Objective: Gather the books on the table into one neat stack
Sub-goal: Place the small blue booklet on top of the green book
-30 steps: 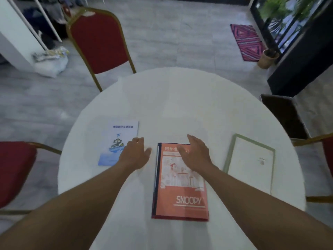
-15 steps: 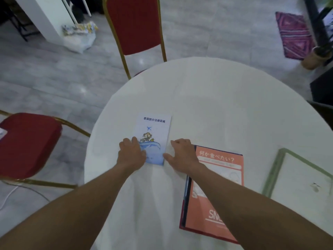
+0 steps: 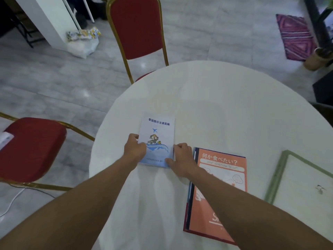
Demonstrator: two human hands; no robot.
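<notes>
I see a grey marble-look floor (image 3: 54, 83) with glare spots, two red chairs with gold frames (image 3: 137, 27) (image 3: 30, 148), a white pillar (image 3: 52, 17), a plastic bag (image 3: 83, 42), a pink patterned rug (image 3: 295, 37) and a potted plant (image 3: 317, 58).

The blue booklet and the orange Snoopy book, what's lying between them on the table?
In the head view, only the right hand lies between the blue booklet and the orange Snoopy book; beyond it the white table is bare.
</notes>
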